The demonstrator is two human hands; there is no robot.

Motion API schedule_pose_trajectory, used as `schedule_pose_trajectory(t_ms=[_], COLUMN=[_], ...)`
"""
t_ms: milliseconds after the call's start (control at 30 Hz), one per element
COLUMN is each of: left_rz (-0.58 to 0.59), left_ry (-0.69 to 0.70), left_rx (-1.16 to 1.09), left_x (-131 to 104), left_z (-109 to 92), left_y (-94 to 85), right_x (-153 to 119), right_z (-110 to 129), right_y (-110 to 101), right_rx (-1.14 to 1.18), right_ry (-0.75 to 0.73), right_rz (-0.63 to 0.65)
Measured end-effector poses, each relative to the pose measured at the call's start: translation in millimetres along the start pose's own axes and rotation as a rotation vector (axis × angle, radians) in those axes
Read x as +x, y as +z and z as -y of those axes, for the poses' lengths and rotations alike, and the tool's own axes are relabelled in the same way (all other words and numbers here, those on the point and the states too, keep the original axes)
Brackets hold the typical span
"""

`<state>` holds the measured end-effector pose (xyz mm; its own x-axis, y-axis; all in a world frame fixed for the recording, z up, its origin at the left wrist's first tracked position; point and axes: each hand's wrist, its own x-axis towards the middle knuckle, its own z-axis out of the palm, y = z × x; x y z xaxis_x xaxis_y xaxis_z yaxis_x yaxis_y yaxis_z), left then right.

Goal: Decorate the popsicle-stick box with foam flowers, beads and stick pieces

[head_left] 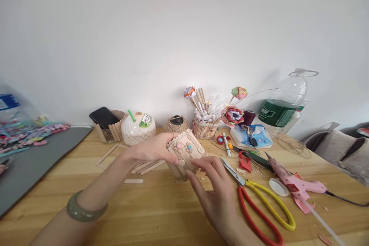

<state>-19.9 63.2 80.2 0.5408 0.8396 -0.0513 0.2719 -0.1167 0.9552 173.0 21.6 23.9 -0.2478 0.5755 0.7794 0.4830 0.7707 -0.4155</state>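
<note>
In the middle of the view, my left hand [157, 148] grips a small craft-stick box [187, 148] by its left side, tilted above the table. Pink and blue flower shapes and small wooden hearts decorate its face, and a scalloped trim runs along one edge. My right hand [216, 180] is at the box's lower right, thumb and index finger close together against its face. Whatever is between those fingertips is hidden or too small to name. Loose craft sticks [148, 166] lie under and behind my left hand. Scissors [245, 182] with red and yellow handles rest beside my right hand.
A pink glue gun [296, 182] with its cord lies at the right. Along the wall stand a phone [103, 118] in a stick holder, a wrapped coconut [138, 128], a twine roll [176, 123], a pot [205, 128] of paper flowers and a large bottle [284, 103].
</note>
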Motion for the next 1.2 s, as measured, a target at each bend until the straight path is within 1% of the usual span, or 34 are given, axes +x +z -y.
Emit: schedule_pose_trajectory(t_ms=[167,300,367,467,633,700,833,967,1133,1200], left_rz=[-0.014,0.032,0.035,0.024,0.072,0.067,0.012,0.024,0.0,0.012], left_ry=[0.017,0.028,0.031,0.017,0.008,0.008,-0.009,-0.013,-0.007,0.003], left_rx=[-0.018,-0.123,-0.139,-0.119,-0.203,-0.197,-0.139,-0.168,-0.148,-0.179], left_x=[2,3,4,5,4,3,2,1,1,1], left_z=[1,0,1,3,6,5,2,1,1,1], left_y=[3.0,6.0,6.1,5.2,5.1,5.1,4.5,4.4,5.1,5.3], right_x=[6,6,6,6,8,9,10,12,15,15], right_z=[-2,-5,-5,-6,-4,-3,-2,-2,-2,-3], right_y=[10,16,17,16,14,14,14,14,12,11], right_rx=[-0.027,-0.057,-0.057,-0.049,-0.054,-0.042,-0.014,0.007,0.081,0.092], right_ry=[0.023,0.025,0.021,0.0,-0.023,-0.023,-0.001,0.033,0.098,0.102], right_rz=[0.038,0.026,0.016,0.014,0.034,0.04,0.047,0.083,0.149,0.15])
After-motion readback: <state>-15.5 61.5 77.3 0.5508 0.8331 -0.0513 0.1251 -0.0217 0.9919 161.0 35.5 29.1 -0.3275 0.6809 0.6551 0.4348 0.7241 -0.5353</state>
